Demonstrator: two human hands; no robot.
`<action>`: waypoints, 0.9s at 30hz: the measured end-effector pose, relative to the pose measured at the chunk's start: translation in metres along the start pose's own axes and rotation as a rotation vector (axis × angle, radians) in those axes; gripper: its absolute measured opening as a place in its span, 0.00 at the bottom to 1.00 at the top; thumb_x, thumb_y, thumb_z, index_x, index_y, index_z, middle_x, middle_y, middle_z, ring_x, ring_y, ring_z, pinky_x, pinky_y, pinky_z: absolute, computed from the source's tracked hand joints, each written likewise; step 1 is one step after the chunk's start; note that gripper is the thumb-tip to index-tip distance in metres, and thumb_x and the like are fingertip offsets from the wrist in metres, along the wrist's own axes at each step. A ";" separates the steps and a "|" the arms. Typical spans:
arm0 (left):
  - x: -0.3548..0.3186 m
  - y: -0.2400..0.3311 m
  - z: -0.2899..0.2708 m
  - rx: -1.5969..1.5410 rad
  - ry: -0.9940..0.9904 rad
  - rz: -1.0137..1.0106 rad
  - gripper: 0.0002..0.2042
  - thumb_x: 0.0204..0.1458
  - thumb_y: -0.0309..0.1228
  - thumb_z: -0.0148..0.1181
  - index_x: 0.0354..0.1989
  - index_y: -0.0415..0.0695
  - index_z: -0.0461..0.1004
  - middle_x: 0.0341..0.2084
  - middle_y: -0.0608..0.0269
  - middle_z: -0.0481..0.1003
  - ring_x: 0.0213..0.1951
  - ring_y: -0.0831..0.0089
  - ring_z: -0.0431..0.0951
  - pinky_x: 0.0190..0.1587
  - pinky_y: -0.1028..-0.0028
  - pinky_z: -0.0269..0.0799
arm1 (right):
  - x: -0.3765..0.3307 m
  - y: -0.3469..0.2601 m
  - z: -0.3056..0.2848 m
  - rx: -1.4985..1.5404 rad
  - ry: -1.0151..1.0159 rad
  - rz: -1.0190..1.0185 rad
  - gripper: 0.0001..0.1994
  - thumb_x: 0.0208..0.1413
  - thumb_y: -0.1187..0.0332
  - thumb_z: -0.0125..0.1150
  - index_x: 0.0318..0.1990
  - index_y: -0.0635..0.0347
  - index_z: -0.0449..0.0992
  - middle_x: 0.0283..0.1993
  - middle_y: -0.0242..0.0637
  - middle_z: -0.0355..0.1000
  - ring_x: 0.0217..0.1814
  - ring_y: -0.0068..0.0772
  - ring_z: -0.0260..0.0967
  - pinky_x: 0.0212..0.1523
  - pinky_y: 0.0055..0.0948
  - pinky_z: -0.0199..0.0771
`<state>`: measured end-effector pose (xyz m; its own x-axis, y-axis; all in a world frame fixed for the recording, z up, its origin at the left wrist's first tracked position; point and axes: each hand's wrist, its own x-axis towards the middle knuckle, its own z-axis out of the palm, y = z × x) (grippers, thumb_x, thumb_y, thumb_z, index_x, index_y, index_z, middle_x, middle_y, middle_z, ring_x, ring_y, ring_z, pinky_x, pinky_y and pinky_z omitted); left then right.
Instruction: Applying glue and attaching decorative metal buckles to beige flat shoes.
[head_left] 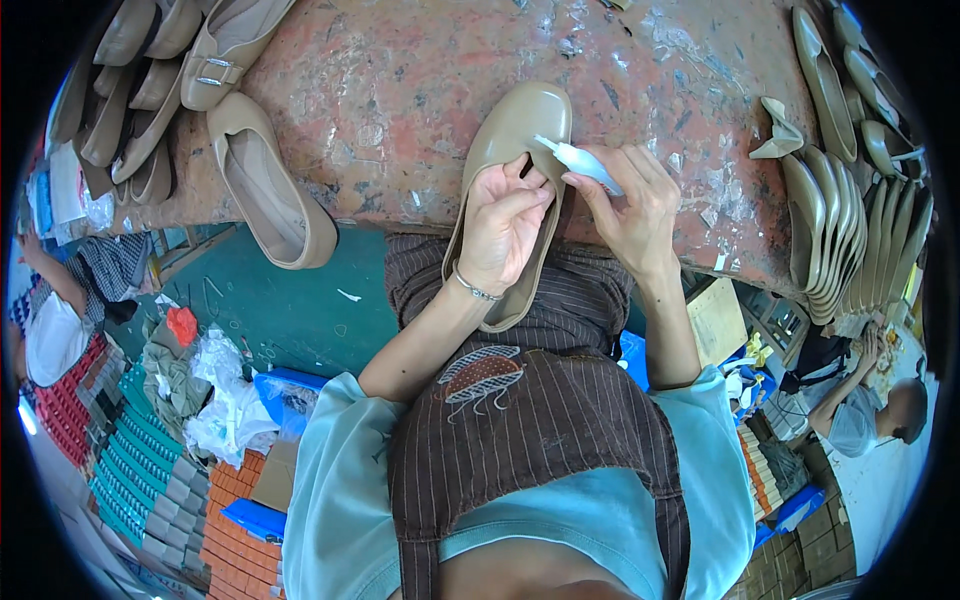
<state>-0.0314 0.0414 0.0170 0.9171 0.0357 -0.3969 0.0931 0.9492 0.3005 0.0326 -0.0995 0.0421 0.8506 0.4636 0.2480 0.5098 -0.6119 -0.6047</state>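
Two bare hands work at the near edge of a broad, worn reddish workbench (420, 70) whose top is flecked with pale scraps and dried smears. Largest after it are the rows of beige flat shoes: a leaning stack at the right end (850, 235), a heap at the far left corner (140, 90), and one single beige slip-on shoe (270, 190) lying on its own near the left, its heel end past the bench edge. Between the hands sits a tan leather flat shoe with a rounded toe (520, 130), toe pointing away, heel hanging over the edge above a brown striped apron (530, 400). The left hand (500, 230) curls into the shoe's opening, fingers gripping the rim of the upper; a thin metal bracelet (475, 290) rings its wrist. The right hand (635, 205) pinches a small white squeeze bottle (585, 162) between thumb and fingers, its narrow nozzle touching the shoe's inner rim.
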 end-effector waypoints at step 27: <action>-0.001 0.001 0.003 0.048 0.003 0.001 0.22 0.47 0.10 0.43 0.54 0.32 0.61 0.55 0.52 0.63 0.60 0.60 0.63 0.59 0.67 0.62 | 0.015 -0.018 -0.013 -0.150 -0.085 -0.025 0.09 0.43 0.64 0.67 0.28 0.57 0.77 0.26 0.33 0.72 0.29 0.35 0.70 0.25 0.33 0.69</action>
<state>-0.0309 0.0419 0.0199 0.9162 0.0376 -0.3989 0.1105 0.9333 0.3418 0.0381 -0.0898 0.0669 0.8266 0.5287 0.1927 0.5497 -0.6852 -0.4778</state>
